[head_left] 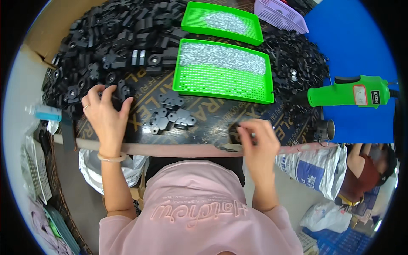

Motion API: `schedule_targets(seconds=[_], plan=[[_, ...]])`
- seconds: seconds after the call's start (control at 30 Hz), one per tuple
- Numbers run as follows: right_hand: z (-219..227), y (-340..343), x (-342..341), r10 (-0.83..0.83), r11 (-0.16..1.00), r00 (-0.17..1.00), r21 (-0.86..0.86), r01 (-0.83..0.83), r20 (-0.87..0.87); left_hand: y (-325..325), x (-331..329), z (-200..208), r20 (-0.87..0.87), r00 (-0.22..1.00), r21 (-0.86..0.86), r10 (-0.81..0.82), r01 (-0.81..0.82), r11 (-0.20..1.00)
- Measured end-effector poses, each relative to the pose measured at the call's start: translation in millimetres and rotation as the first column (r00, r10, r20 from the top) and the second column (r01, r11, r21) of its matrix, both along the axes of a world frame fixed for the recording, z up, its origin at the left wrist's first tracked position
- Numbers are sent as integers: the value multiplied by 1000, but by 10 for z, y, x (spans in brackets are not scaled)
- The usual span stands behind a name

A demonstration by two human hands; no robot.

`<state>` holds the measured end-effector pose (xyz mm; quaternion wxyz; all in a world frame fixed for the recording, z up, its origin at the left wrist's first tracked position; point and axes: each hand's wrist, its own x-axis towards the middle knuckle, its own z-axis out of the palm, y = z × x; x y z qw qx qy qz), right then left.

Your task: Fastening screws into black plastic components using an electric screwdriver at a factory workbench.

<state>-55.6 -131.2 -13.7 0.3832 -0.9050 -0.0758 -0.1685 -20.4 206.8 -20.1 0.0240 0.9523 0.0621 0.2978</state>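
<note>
My left hand reaches into the near edge of a pile of black plastic parts. Its fingers are arched and spread, with the thumb apart; dark parts lie beneath and between them, none plainly gripped. Near the table's front edge, my right hand is closed in a pinch. A small light spot shows at its fingertips, but blur hides what they hold. Between both hands lies a small group of black angular parts with holes. Beyond it stands a green tray, its far half covered with small silvery pins.
A second green tray and a lilac basket stand farther back. Small black pieces heap at right, beside a green power screwdriver and a metal cup. A blue-capped bottle is at left. Another person sits at far right.
</note>
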Motion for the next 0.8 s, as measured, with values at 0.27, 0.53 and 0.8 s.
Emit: schedule_targets(seconds=[0.27,0.53,0.8], plan=[[-53,-1026,-39,-529,784,840,-309,538,119,-333,-175,257,153,962,-694,-226,267,668],[-294,-1052,157,-529,735,841,-431,523,116,-920,-485,376,269,738,-962,-619,230,-144],[16,-1004,-313,-252,879,925,332,342,-285,-1042,-459,172,227,670,-952,-707,307,-14]])
